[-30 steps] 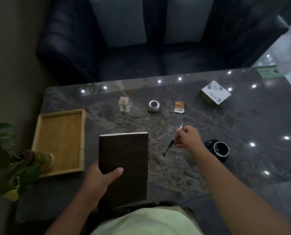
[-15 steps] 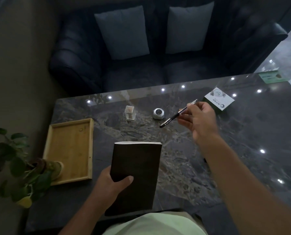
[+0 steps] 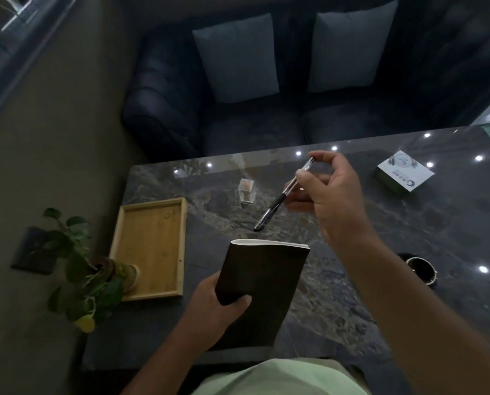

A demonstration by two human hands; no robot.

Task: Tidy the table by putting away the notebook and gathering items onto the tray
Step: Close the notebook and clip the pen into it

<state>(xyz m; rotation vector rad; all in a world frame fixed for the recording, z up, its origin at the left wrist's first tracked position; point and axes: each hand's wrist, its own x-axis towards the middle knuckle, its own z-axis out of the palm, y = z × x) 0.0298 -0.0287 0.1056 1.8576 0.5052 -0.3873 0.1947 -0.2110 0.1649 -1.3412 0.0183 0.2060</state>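
On the counter [image 3: 323,323] the tray [image 3: 149,249] lies at the left, a potted plant [image 3: 89,269] at its near left corner. A toothpick holder [image 3: 247,192] stands behind the middle, a card box [image 3: 405,172] far right, an ashtray [image 3: 420,270] near right. A sofa [image 3: 252,129] sits behind the counter

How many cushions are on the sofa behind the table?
2. The left cushion leans on the sofa back, the right cushion beside it. The sofa's right end is dark and cropped, so another may be hidden.
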